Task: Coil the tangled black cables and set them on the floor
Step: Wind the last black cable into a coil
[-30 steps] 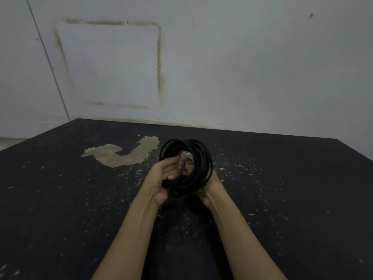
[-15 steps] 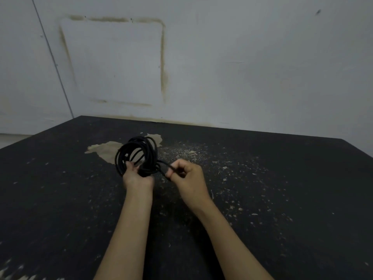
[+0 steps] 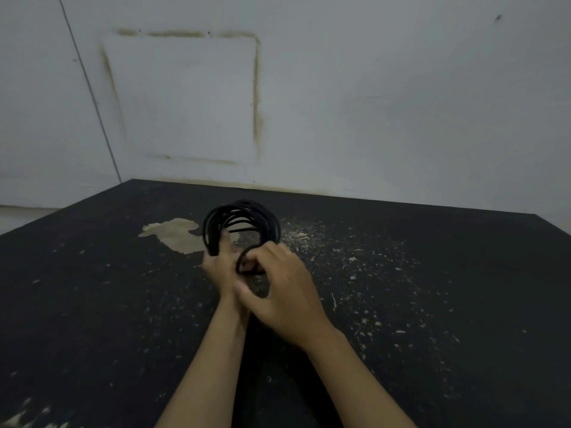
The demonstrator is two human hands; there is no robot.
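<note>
Coil (image 3: 242, 222) upright in left hand (image 3: 221, 267), opening facing camera.

We're holding a black cable coil (image 3: 242, 222) up over the dark floor (image 3: 432, 304). Our left hand (image 3: 221, 268) grips the coil's lower left side, thumb up inside the loops. Our right hand (image 3: 281, 291) sits just beside it, overlapping the left wrist, fingers curled round a small loop of cable (image 3: 247, 262) at the coil's base. Floor is speckled w/ pale chips, plus a bare tan patch (image 3: 177, 234) left of the coil. Behind: white wall (image 3: 401, 103) w/ a stained square outline (image 3: 185, 97).
</note>
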